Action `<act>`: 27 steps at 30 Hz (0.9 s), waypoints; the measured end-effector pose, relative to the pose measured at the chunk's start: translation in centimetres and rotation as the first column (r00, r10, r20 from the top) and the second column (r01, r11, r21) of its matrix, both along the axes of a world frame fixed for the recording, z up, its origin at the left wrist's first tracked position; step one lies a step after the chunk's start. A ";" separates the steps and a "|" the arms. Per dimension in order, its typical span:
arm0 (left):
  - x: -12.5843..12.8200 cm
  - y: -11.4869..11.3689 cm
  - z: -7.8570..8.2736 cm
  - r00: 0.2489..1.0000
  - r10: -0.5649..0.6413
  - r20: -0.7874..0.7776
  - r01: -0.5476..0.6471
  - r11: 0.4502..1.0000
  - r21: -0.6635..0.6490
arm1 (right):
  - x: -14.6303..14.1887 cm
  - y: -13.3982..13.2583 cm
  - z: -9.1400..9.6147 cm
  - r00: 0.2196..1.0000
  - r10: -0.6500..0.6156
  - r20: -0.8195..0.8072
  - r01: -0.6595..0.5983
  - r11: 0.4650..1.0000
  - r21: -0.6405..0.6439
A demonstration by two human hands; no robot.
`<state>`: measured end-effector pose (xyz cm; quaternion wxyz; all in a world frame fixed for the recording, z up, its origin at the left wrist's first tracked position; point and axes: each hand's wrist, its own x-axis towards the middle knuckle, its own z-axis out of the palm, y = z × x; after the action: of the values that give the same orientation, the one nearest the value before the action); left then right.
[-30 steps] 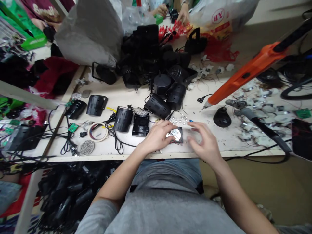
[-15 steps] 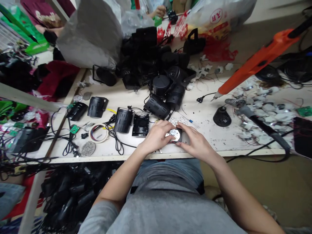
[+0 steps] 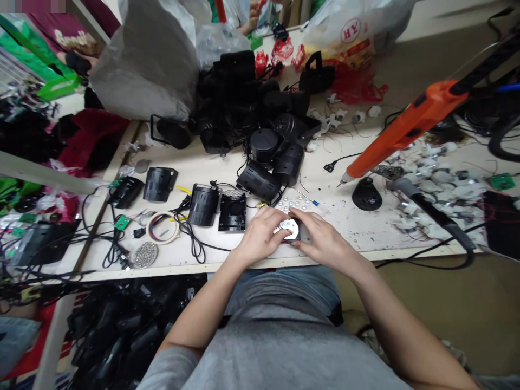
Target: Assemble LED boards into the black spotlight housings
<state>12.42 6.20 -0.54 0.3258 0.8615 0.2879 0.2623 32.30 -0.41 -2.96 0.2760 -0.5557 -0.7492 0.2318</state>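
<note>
Grip closed: left hand and right hand clasp a shiny round metal disc.

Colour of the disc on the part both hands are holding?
Silvery disc, set on a black part; the head view shows it.

An orange power screwdriver hung over a cluttered workbench — black lamp housings heaped beside a grey plastic bag

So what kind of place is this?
Most likely a small workshop for assembling electrical lights: a heap of black housings, an orange power screwdriver above the workbench, and the left hand and right hand gripping a small round part.
</note>
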 end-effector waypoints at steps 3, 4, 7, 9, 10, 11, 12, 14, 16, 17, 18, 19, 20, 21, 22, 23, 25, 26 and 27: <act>0.3 -0.5 0.5 0.985 0.051 0.164 -0.029 0.991 -0.133 | 0.0 0.2 0.1 1.000 -0.009 -0.007 0.009 1.000 -0.010; 0.2 -0.6 0.4 0.961 0.120 0.251 -0.054 0.965 -0.255 | 0.0 0.2 0.2 1.000 -0.011 -0.005 0.011 1.000 -0.016; -0.6 -0.6 -0.4 0.751 0.482 0.451 -0.006 0.688 -0.726 | 0.1 -0.1 0.2 1.000 -0.003 0.014 0.003 1.000 -0.021; -1.4 -0.5 -1.0 0.602 0.659 0.450 0.146 0.464 -0.874 | 0.1 -0.3 0.0 1.000 0.009 0.023 -0.009 1.000 -0.003; -1.9 -0.5 -1.3 0.564 0.700 0.438 0.210 0.392 -0.896 | 0.1 -0.4 -0.2 1.000 0.007 0.023 -0.007 1.000 0.010; -2.2 -0.5 -1.4 0.546 0.721 0.426 0.255 0.342 -0.905 | 0.0 -0.4 -0.4 1.000 -0.003 0.020 0.002 1.000 0.026; -2.5 -0.6 -1.5 0.536 0.733 0.417 0.283 0.310 -0.908 | 0.0 -0.5 -0.6 1.000 -0.013 0.017 0.012 0.999 0.039; -2.6 -0.7 -1.5 0.526 0.745 0.410 0.313 0.278 -0.908 | 0.0 -0.4 -0.9 1.000 -0.023 0.017 0.022 0.998 0.052; -2.5 -0.8 -1.5 0.519 0.750 0.409 0.321 0.272 -0.907 | 0.0 -0.3 -0.9 1.000 -0.010 0.025 0.009 0.999 0.051; -2.4 -0.8 -1.5 0.521 0.750 0.408 0.320 0.271 -0.908 | 0.0 -0.3 -0.8 1.000 -0.001 0.030 0.000 0.999 0.050; -2.3 -0.8 -1.5 0.527 0.747 0.405 0.317 0.269 -0.909 | 0.1 -0.3 -0.7 0.999 0.006 0.034 -0.008 0.999 0.048; -2.3 -0.8 -1.6 0.536 0.743 0.402 0.314 0.266 -0.911 | 0.1 -0.2 -0.6 0.999 0.012 0.038 -0.014 0.999 0.047; -2.2 -0.7 -1.7 0.545 0.738 0.398 0.311 0.263 -0.913 | 0.1 -0.2 -0.5 0.999 0.016 0.043 -0.019 0.999 0.047; -2.2 -0.7 -1.8 0.554 0.733 0.395 0.309 0.259 -0.915 | 0.1 -0.2 -0.3 0.999 0.018 0.048 -0.021 0.999 0.048; -2.2 -0.6 -1.9 0.563 0.728 0.391 0.306 0.256 -0.917 | 0.1 -0.2 -0.2 0.998 0.017 0.053 -0.020 0.999 0.047; -2.2 -0.6 -2.0 0.571 0.723 0.388 0.302 0.255 -0.919 | 0.1 -0.2 -0.1 0.998 0.015 0.058 -0.017 0.999 0.045; -2.2 -0.6 -2.0 0.585 0.713 0.386 0.296 0.255 -0.921 | 0.0 -0.2 0.0 0.998 0.010 0.063 -0.012 0.999 0.035; -2.2 -0.6 -2.0 0.589 0.710 0.387 0.294 0.257 -0.920 | 0.0 -0.2 0.1 0.998 0.008 0.064 -0.010 1.000 0.028; -2.3 -0.6 -2.0 0.589 0.709 0.388 0.295 0.258 -0.920 | 0.0 -0.2 0.1 0.998 0.008 0.064 -0.010 1.000 0.023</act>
<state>10.16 5.57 -2.54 0.8074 0.2282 0.3417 0.4234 32.28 -0.62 -2.85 0.2574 -0.5562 -0.7627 0.2066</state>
